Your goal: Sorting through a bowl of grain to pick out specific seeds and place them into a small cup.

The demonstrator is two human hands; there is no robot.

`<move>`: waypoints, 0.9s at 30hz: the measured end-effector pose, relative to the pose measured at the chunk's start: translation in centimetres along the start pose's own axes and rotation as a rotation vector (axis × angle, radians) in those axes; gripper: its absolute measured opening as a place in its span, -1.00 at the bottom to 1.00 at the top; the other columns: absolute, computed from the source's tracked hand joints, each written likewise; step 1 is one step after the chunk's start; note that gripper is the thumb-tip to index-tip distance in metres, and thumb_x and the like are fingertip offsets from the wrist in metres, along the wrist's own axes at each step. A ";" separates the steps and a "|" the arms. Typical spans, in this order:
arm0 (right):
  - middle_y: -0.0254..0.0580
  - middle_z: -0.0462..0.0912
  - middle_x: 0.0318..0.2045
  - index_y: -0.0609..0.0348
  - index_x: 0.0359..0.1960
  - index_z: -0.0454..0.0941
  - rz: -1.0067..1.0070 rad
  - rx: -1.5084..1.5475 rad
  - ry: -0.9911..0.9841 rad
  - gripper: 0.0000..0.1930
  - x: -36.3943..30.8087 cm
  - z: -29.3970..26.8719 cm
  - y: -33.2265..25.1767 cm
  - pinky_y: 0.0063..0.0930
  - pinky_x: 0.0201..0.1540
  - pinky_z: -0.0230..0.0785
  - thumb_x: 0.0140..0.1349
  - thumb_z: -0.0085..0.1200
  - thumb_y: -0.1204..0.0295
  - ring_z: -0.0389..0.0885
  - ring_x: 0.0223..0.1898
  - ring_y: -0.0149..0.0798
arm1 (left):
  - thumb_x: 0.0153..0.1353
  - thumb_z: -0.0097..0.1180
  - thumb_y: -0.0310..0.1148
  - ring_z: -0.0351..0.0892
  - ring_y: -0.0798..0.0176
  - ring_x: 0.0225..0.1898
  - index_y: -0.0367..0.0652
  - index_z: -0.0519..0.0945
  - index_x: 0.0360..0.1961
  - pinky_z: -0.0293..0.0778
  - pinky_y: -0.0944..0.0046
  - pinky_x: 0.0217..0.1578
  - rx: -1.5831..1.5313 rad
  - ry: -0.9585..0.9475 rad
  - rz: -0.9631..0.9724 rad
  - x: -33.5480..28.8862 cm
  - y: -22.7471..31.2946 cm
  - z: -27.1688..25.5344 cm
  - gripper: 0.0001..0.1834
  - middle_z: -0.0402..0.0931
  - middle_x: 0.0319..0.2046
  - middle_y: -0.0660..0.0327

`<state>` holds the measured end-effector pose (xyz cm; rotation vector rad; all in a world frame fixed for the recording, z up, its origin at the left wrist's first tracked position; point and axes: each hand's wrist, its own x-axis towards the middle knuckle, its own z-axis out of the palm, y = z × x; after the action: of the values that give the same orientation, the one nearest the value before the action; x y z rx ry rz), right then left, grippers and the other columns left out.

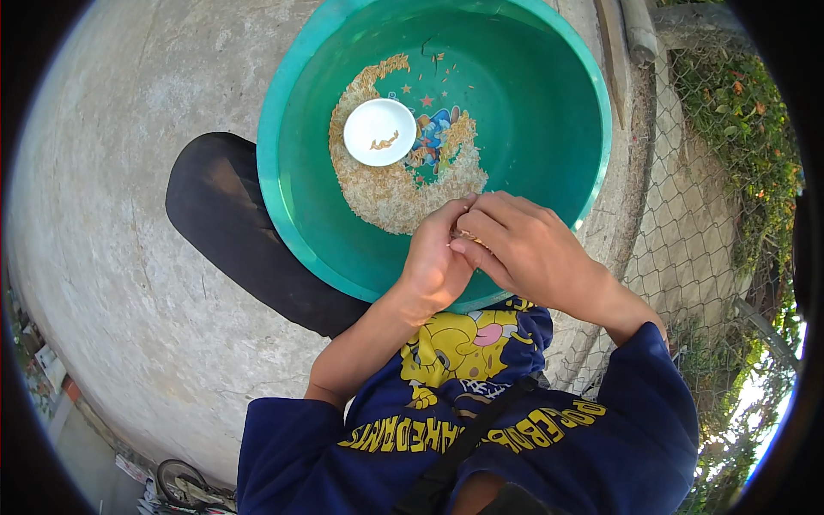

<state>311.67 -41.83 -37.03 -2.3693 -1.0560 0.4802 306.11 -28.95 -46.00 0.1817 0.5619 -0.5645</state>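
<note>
Over the near side of a wide green plastic basin (pixel 549 103), my two hands meet. My left hand (pixel 433 257) is cupped, its fingers mostly hidden, with a few brownish grains showing in it. Curled over it, my right hand (pixel 532 249) touches the grains with its fingers pressed together; what lies between its fingertips is hidden. Below and beyond them, whitish rice mixed with brown unhusked grains (pixel 386 202) spreads in a curve on the basin floor. A small white bowl (pixel 371 116) stands on the grains at the left, with a few brown grains inside.
The basin sits on a grey concrete floor (pixel 129 197), beside my bent leg in dark trousers (pixel 232 206). To the right run a concrete kerb and a chain-link fence (pixel 678 223) with green plants (pixel 738 120) behind it. A bicycle wheel (pixel 180 482) shows at the lower left.
</note>
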 end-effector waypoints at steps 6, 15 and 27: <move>0.02 0.65 -0.28 0.26 -0.18 0.55 0.028 0.218 0.019 -0.82 -1.0 -2.1 -0.1 -0.12 -0.15 0.47 0.16 0.14 0.57 0.64 -0.24 0.07 | 0.44 -0.14 -0.28 0.55 0.29 -0.10 -0.25 0.51 -0.05 0.49 0.22 -0.06 0.035 0.051 -0.057 0.1 0.3 0.2 -0.71 0.56 -0.15 0.18; -0.08 0.64 -0.21 0.18 -0.15 0.61 -0.008 0.142 -0.037 -0.75 -0.9 -1.6 1.1 -0.18 -0.22 0.50 0.10 0.20 0.57 0.63 -0.20 -0.02 | 0.42 -0.13 -0.30 0.56 0.29 -0.05 -0.27 0.52 -0.04 0.52 0.21 -0.07 0.038 0.097 0.045 -0.6 0.5 0.9 -0.70 0.54 -0.10 0.16; -0.11 0.56 -0.26 0.23 -0.25 0.55 -0.010 0.170 -0.004 -0.81 -1.0 0.5 1.6 -0.23 -0.29 0.50 0.07 0.20 0.58 0.62 -0.19 -0.03 | 0.43 -0.07 -0.32 0.51 0.37 -0.14 -0.26 0.48 0.04 0.43 0.35 -0.22 0.005 0.134 0.061 -0.4 0.0 -0.5 -0.71 0.49 -0.15 0.23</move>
<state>311.74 -43.38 -38.22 -2.2137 -0.9874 0.5490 305.60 -28.67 -46.20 0.2415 0.6829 -0.4963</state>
